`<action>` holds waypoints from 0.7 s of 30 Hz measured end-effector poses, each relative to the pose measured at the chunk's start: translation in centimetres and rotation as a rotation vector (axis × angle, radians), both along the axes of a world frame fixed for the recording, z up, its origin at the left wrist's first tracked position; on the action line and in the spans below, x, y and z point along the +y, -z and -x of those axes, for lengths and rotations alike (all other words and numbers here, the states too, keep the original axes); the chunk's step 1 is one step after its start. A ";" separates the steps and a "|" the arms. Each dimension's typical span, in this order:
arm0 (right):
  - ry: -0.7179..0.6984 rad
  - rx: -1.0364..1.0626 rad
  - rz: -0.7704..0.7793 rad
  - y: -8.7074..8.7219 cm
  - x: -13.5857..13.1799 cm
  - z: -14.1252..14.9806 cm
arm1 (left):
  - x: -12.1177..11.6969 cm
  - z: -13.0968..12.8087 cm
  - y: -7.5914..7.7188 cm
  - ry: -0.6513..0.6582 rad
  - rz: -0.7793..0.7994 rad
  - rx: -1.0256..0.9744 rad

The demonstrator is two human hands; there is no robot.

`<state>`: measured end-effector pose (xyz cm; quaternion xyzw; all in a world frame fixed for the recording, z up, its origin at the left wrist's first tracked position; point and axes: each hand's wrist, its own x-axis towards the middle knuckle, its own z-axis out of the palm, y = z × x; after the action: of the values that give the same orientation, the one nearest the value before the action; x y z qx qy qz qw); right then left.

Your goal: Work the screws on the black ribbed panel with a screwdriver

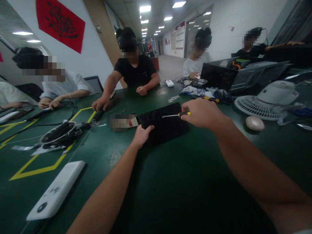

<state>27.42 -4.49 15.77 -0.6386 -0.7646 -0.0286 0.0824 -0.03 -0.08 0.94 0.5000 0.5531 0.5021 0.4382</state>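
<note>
Head view, clock centred on the black panel, 12 = away from the wearer. The black panel (pixel 168 130) sits mid-table between both hands. Left edge is pinched at about 8 by the left hand (pixel 143 135), thumb on top; the fingers underneath can't be made out. A yellow-and-black screwdriver (pixel 170 115) is gripped by the handle in the right hand (pixel 202 112), shaft laid across the panel's upper face; tip contact can't be confirmed.

Handling, judged: panel looks thin, fairly light, stiff; smooth face may slip under a one-sided pinch. Best held by opposite edges, ribbed middle left unpressed in case it's fragile. Screwdriver is best taken by the handle; bare shaft is slicker.

Edges: left side nearly met by a blurred carton (pixel 119 123) at 9, so little slack there. Small dark bits (pixel 125 111) at 10, near a co-worker's hand (pixel 101 103). Plastic bag (pixel 173 99) at 12, bundled cloth (pixel 207 92) at 1. Pale rounded object (pixel 254 123) at 3, well apart, fan (pixel 258 104) just behind it. Most sliding room is judged toward 6, along the green tabletop (pixel 170 188), bounded by both forearms.
</note>
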 end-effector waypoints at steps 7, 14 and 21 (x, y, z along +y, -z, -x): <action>0.004 -0.008 0.011 -0.1 0.0 0.1 | 0.2 0.2 0.3 -0.004 0.007 -0.009; 0.002 -0.018 0.008 -0.2 0.0 0.0 | 0.2 0.1 0.3 -0.001 0.009 -0.019; 0.004 -0.051 0.078 -0.1 0.1 0.4 | 0.1 0.0 0.1 -0.002 -0.002 -0.022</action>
<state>26.99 -4.39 15.90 -0.6419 -0.7657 -0.0153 0.0379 0.00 -0.01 0.81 0.4943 0.5481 0.5085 0.4435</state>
